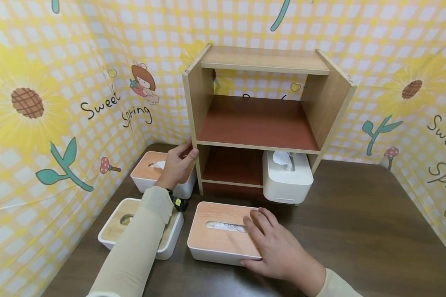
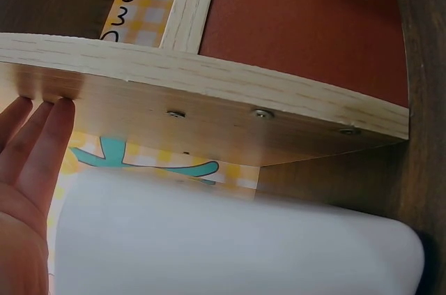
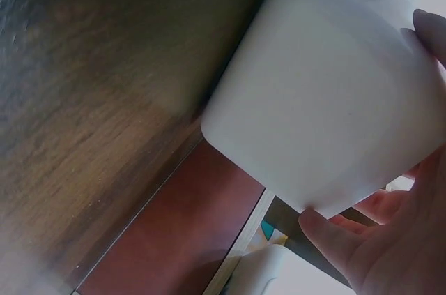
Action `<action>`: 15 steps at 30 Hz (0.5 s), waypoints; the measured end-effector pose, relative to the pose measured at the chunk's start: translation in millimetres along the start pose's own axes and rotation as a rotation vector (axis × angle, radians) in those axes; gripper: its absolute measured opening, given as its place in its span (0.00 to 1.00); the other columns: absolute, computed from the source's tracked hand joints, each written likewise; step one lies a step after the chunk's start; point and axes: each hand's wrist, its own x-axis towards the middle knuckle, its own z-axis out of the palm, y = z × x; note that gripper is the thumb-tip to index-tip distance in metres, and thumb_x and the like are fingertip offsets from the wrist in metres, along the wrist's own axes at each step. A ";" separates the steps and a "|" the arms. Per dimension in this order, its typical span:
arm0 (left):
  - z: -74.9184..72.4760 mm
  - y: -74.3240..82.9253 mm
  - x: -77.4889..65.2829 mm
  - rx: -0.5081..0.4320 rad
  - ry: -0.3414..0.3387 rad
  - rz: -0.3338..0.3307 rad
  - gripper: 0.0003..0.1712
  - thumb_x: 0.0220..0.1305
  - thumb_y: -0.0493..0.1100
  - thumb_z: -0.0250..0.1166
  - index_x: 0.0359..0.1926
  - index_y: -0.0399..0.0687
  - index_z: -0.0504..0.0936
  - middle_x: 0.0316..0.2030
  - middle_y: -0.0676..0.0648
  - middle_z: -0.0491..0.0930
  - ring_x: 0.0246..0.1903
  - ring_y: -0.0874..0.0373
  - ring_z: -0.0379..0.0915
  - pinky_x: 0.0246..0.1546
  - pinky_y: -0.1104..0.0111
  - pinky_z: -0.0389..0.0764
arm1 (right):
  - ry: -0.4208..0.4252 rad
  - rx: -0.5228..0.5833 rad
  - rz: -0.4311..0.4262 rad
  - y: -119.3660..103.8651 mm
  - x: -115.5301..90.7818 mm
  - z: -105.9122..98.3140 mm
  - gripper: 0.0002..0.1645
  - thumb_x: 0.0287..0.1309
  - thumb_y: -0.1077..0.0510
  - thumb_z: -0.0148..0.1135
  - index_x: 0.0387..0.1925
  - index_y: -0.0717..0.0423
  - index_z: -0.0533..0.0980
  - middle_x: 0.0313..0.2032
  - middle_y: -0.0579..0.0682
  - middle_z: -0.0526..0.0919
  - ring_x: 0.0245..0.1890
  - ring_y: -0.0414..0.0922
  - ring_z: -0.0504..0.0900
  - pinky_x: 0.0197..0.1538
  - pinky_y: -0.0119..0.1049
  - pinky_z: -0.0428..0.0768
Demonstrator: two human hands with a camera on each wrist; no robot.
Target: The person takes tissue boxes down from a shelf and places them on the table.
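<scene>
My left hand (image 1: 178,163) reaches over a peach-topped tissue box (image 1: 155,159) to the outer left side of a wooden shelf unit (image 1: 191,111). In the left wrist view its straight fingertips touch the shelf's side panel (image 2: 160,103). My right hand (image 1: 276,245) grips the right end of a white tissue box with a peach lid (image 1: 223,239), the fingers over the top and far edge and the thumb at the near wall. That box lies on the table before the shelf; the right wrist view shows its white end wall (image 3: 320,100).
A white tissue box (image 1: 288,181) juts out of the shelf's lower right compartment. Another box with a light wood lid (image 1: 115,222) lies under my left forearm. Dark brown table (image 1: 364,231); yellow checked cloth (image 1: 245,24) behind and at the sides.
</scene>
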 end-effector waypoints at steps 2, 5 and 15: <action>0.2 0.1 -0.1 -0.003 0.000 -0.007 0.26 0.70 0.37 0.60 0.66 0.33 0.68 0.58 0.33 0.74 0.54 0.42 0.74 0.47 0.71 0.77 | -0.008 0.000 0.000 0.2 -0.3 -0.2 0.56 0.47 0.22 0.59 0.65 0.58 0.69 0.63 0.60 0.66 0.63 0.59 0.63 0.59 0.47 0.73; 0.4 0.3 -0.3 -0.008 -0.003 -0.012 0.27 0.70 0.37 0.60 0.66 0.33 0.68 0.58 0.33 0.73 0.54 0.42 0.74 0.46 0.74 0.77 | -0.011 0.000 -0.002 0.5 -1.0 0.0 0.56 0.47 0.22 0.59 0.65 0.58 0.69 0.63 0.60 0.66 0.64 0.59 0.62 0.59 0.47 0.73; 0.1 -2.1 -0.6 -0.006 0.006 0.003 0.26 0.69 0.37 0.61 0.65 0.33 0.69 0.57 0.33 0.74 0.53 0.42 0.74 0.46 0.74 0.77 | 0.035 0.000 -0.018 -0.4 -1.3 3.1 0.56 0.47 0.22 0.58 0.64 0.59 0.70 0.62 0.60 0.68 0.63 0.59 0.64 0.60 0.48 0.71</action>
